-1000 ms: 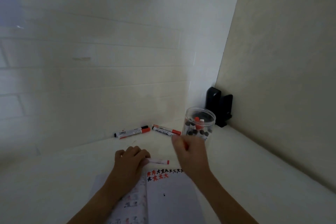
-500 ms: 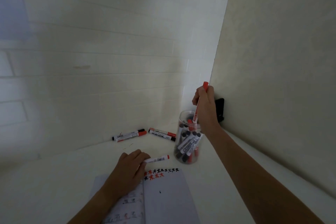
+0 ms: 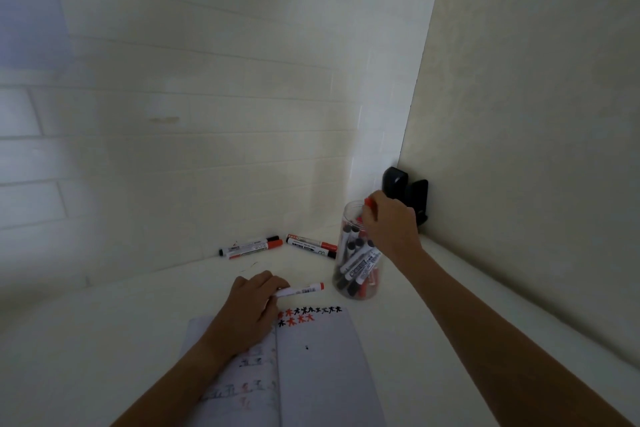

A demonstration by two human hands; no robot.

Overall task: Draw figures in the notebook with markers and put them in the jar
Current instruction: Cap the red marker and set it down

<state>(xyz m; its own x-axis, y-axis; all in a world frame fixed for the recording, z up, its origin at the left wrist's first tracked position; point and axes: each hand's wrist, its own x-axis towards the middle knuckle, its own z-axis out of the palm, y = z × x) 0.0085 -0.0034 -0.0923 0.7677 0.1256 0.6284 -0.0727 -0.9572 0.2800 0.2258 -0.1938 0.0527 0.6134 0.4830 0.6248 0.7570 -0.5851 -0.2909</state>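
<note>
One view only, from the head camera. Landmark taken: the jar, a clear plastic cylinder, open at the top, standing upright on the pale, smooth surface close to the corner of two off-white walls. It holds a loose bundle of markers with white barrels and black or red caps; their number cannot be counted through the wall.

Right hand is over the jar's mouth, its fingers curled round a red-capped marker, whose cap shows above the rim; the hand hides the barrel.

Left hand lies near and left of the jar, resting on the top edge of the notebook. Its fingers pinch the end of a second marker, white-barrelled with a red tip pointing toward the jar's base, lying close to the surface.

Notebook is open in front of the jar, pages pale grey, with two rows of small red and black figures along the top of the right page.

Four loose markers lie in two pairs behind and left of the jar, against the wall foot.

Two black upright blocks stand behind the jar in the corner, partly hidden by the right hand.
</note>
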